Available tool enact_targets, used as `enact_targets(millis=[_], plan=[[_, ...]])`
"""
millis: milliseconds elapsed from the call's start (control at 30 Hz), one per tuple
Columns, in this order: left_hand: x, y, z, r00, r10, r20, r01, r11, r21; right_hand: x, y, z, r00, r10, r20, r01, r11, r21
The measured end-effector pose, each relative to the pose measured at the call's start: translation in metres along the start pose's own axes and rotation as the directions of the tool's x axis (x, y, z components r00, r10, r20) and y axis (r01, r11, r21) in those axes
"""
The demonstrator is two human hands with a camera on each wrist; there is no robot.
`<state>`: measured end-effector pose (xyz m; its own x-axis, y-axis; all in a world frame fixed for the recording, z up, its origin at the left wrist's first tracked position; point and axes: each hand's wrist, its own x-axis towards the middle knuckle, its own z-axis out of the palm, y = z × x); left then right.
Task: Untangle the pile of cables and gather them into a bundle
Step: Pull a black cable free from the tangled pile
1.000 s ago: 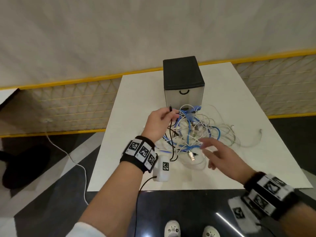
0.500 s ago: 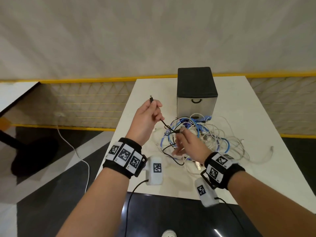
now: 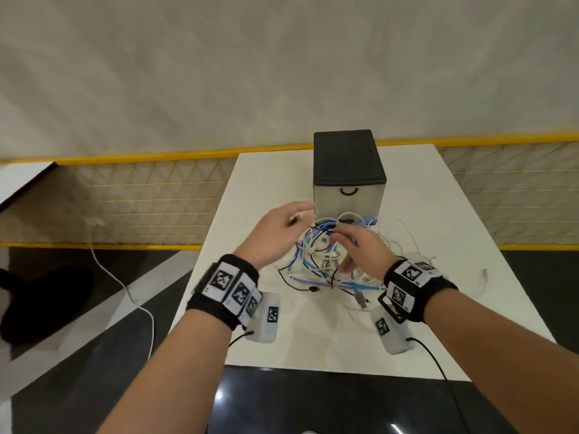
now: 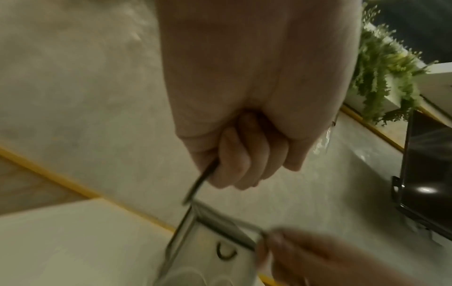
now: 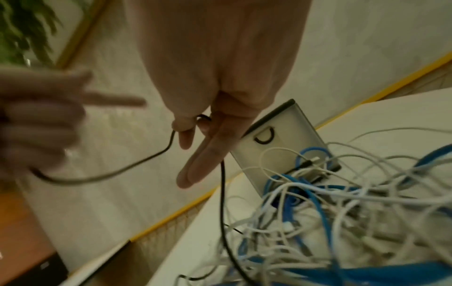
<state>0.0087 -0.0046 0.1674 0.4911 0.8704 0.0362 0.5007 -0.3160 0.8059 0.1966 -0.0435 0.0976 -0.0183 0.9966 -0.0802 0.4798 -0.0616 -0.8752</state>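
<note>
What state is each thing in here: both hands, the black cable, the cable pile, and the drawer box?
left hand: fingers curled round the black cable.
right hand: pinches the same cable further along.
black cable: slack between the hands, its far part running down into the pile.
cable pile: white and blue cables tangled, lying on the table.
drawer box: upright; upper drawer closed.

1. The left hand (image 3: 275, 233) is motion-blurred in the head view, its fingertips smeared.
2. The right hand (image 3: 360, 249) hides part of the cable pile (image 3: 326, 264).
3. The black cable (image 4: 195, 185) is blurred in the left wrist view.
</note>
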Motion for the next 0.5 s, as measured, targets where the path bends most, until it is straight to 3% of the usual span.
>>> enact_targets(millis=[67, 167, 233, 333, 400, 500], plan=[[0.004, -0.005, 0.021, 0.990, -0.073, 0.118, 0.059, 0.991, 0.121, 0.001, -0.013, 0.001, 0.999, -0.026, -0.032, 0.028, 0.997, 0.073], [0.008, -0.006, 0.036, 0.991, -0.117, 0.058, 0.111, 0.988, 0.105, 0.003, -0.027, -0.002, 0.997, -0.070, -0.039, 0.073, 0.993, 0.087], [0.013, -0.004, 0.033, 0.996, -0.087, 0.028, 0.081, 0.983, 0.163, 0.002, -0.031, -0.004, 0.994, -0.104, -0.030, 0.106, 0.992, 0.069], [0.018, -0.002, 0.022, 0.995, -0.033, 0.089, 0.002, 0.946, 0.325, -0.001, -0.027, -0.003, 0.991, -0.122, -0.061, 0.128, 0.988, 0.090], [0.021, 0.003, 0.015, 0.998, 0.013, 0.057, -0.032, 0.941, 0.338, -0.005, -0.019, 0.003, 0.991, -0.118, -0.064, 0.124, 0.987, 0.105], [0.022, 0.015, 0.006, 0.986, 0.126, -0.108, -0.097, 0.965, 0.242, -0.010, -0.001, 0.018, 0.997, -0.078, 0.030, 0.073, 0.986, 0.148]])
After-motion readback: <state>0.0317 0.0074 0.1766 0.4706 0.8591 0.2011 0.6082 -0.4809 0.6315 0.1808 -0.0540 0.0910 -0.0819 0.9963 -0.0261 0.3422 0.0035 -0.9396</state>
